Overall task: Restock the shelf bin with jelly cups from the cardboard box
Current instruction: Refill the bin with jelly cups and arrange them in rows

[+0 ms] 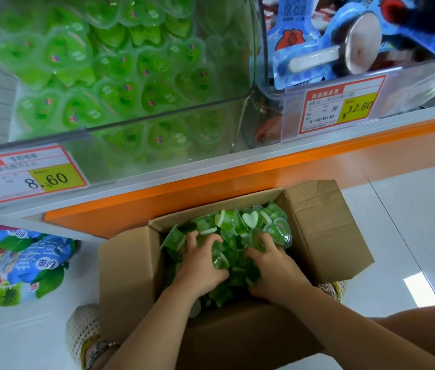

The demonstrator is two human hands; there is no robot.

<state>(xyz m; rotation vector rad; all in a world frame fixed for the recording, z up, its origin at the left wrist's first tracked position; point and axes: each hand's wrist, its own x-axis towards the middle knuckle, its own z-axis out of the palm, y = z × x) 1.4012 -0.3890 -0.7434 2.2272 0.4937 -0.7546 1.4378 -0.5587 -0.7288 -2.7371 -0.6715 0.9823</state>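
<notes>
A brown corrugated box (317, 231), its flaps folded out and creased, is seen on the pale glossy floor (411, 222) at lower centre, below the orange shelf edge (237, 169). It is filled with heart-shaped cups (251, 220) of clear plastic and green jelly, some turned to show white heart faces. Both hands are buried among them. The left hand (200, 265) is curled over the heap, with one cup caught between thumb and fingers. The right hand (272, 265) is cupped round several more, its fingertips hooked over a lid. How many cups are held by either hand cannot be made out.

At upper left the clear, hard-walled bin (157, 120) is packed with the same cups, blurred and tinted behind its glossy front. A red-bordered tag (26, 174) marked 8.60 is clipped below it, its left side cut off by the frame. The small print is not legible.

A second tag (341, 105), marked 12.80, is fixed at upper right beneath blue packets (317, 36), smeared by blur. Soft printed bags (24, 263) are shown at lower left, partly hidden under the shelf. A mesh shoe (82, 335) is half covered by the box.
</notes>
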